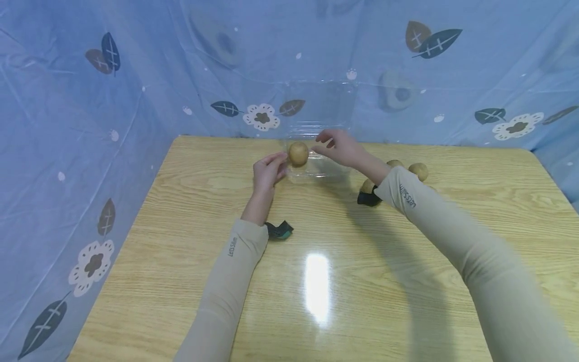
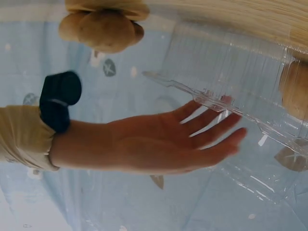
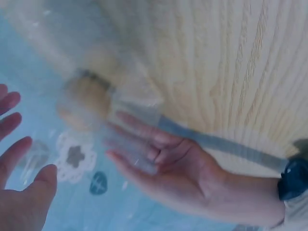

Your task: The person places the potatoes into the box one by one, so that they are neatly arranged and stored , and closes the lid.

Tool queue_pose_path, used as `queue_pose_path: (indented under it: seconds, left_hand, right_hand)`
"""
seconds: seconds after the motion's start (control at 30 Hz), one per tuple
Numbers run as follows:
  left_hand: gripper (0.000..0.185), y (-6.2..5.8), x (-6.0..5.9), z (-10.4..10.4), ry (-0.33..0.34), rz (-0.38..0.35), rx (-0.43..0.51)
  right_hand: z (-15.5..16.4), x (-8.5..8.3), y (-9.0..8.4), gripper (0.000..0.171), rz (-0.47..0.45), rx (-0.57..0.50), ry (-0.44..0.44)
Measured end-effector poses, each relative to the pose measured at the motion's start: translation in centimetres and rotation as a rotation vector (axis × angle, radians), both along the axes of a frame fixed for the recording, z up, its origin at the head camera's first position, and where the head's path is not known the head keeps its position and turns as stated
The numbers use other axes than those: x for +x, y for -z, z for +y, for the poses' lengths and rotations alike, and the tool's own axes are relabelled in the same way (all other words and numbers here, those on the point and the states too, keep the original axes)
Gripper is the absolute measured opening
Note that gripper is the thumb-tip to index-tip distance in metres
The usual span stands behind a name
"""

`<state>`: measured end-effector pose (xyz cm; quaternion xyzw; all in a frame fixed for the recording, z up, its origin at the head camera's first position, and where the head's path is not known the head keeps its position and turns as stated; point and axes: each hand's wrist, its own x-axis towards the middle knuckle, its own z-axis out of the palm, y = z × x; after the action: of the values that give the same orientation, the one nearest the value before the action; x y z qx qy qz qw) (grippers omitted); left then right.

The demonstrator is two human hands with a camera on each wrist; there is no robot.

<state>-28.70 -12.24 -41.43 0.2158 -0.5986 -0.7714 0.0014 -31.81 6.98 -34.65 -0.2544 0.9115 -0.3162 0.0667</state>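
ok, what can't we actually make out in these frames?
- Head view: the clear container is nearly invisible against table and curtain; its outline is unclear.
- Head view: whether the left hand touches the potato is too small to tell.
- Head view: the loose potatoes are partly hidden by the right arm.
- Right wrist view: motion blur smears potato and container.

Bright, even overhead light fills the head view, leaving a white glare patch on the glossy wooden table (image 1: 316,286) and soft shadows beneath both forearms. Wide-angle distortion bends the table's edges and the blue backdrop (image 1: 90,125). The left wrist view is fairly sharp, with highlights glinting off the clear plastic container (image 2: 231,91). The right wrist view is hazy and motion-blurred throughout.
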Motion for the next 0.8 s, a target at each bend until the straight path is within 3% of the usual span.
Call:
queue_pose_path:
  seconds: [0.1, 0.27, 0.37, 0.5, 0.8]
  left_hand:
    - [0.023, 0.0, 0.0, 0.1, 0.003, 0.003, -0.009]
    - [0.023, 0.0, 0.1, 0.1, 0.002, 0.015, 0.007]
    - [0.023, -0.1, 0.2, 0.0, 0.003, 0.024, 0.015]
    - [0.022, -0.1, 0.2, 0.0, 0.009, 0.021, 0.015]
    - [0.022, -0.1, 0.3, 0.2, 0.004, 0.006, 0.013]
  right_hand:
    - [1.6, 0.3, -1.3, 0.029, -0.062, 0.01, -0.074]
    - [4.6, 0.3, -3.2, 0.026, -0.328, 0.099, -0.218]
    - [6.0, 0.5, -3.8, 0.029, -0.412, 0.154, -0.243]
    - [7.8, 0.7, -3.7, 0.032, -0.388, 0.19, -0.23]
    - [12.0, 1.5, -3.1, 0.025, -0.231, 0.274, -0.175]
